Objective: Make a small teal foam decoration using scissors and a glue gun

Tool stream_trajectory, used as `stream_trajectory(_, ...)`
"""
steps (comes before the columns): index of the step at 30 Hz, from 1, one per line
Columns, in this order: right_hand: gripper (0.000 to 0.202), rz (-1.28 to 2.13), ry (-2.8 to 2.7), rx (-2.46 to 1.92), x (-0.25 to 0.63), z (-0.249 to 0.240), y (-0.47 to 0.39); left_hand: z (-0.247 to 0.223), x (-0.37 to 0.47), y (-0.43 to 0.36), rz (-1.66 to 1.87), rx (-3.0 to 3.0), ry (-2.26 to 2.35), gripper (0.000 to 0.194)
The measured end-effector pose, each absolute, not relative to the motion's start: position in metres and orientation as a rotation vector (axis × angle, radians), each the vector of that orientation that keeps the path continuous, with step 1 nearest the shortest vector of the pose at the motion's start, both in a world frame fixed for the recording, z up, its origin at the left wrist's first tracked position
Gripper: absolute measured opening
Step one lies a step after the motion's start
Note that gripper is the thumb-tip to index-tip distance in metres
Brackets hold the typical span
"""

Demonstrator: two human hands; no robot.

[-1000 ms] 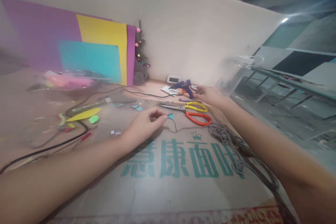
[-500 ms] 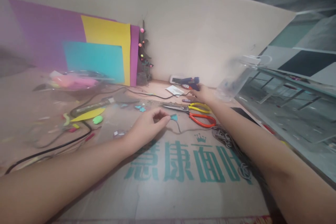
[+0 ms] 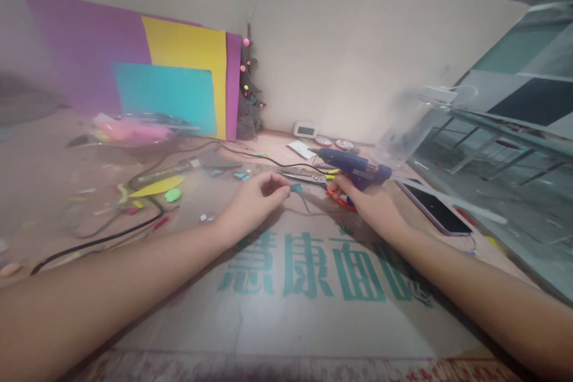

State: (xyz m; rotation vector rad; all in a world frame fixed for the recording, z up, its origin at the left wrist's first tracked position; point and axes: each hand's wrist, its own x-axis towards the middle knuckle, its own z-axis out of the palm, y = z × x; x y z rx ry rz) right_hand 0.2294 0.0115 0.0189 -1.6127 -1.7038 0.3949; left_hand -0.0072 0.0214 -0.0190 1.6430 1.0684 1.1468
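Note:
My left hand [image 3: 264, 197] pinches a small teal piece [image 3: 296, 188] between thumb and fingertips, with a thin grey cord trailing from it above the printed cardboard. My right hand [image 3: 371, 203] is wrapped round the handle of a blue glue gun [image 3: 353, 166], whose nozzle points left. Behind the gun and right hand lie scissors [image 3: 307, 176] with red and yellow handles, partly hidden. The cardboard sheet [image 3: 277, 328] under both forearms carries large green characters.
A phone [image 3: 439, 209] and a clear ruler-like strip lie at the right edge. Foam sheets [image 3: 179, 95] in purple, yellow and blue lean on the wall. A black cable [image 3: 102, 243], a yellow leaf shape [image 3: 156, 187] and scraps cover the left. A small white clock [image 3: 305, 129] stands behind.
My right hand has picked up the glue gun from the back by the wall and brought it nearer, above the scissors. My left hand keeps its pinch on the teal piece.

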Motion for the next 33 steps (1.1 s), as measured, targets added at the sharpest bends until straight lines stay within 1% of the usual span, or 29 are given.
stream_trajectory(4, 0.032, 0.410, -1.725, -1.418, 0.223, 0.001, -0.007, -0.012, -0.006, 0.019, 1.143, 1.576, 1.078, 0.016)
stream_trajectory(10, 0.022, 0.315, -1.769, -1.396, 0.220, 0.001, -0.010, -0.005, -0.006, 0.018, 1.127, 1.455, 1.101, 0.019)
stream_trajectory(15, 0.022, 0.480, -1.868, -1.279, 0.222, 0.000, -0.009, -0.006, -0.007, 0.018, 1.159, 1.470, 1.113, 0.016)
stream_trajectory(21, 0.022, 0.401, -1.886, -1.301, 0.223, 0.001, -0.009, -0.008, -0.007, 0.016, 1.195, 1.555, 1.088, 0.016)
stream_trajectory(25, 0.022, 0.412, -1.870, -1.260, 0.223, 0.001, -0.009, -0.007, -0.007, 0.015, 1.121, 1.602, 1.055, 0.027)
stream_trajectory(29, 0.021, 0.415, -1.867, -1.281, 0.223, 0.002, -0.009, -0.008, -0.008, 0.014, 1.051, 1.643, 1.086, 0.022)
stream_trajectory(33, 0.024, 0.405, -1.884, -1.307, 0.221, 0.004, -0.009, -0.011, -0.009, 0.014, 1.071, 1.649, 1.090, 0.023)
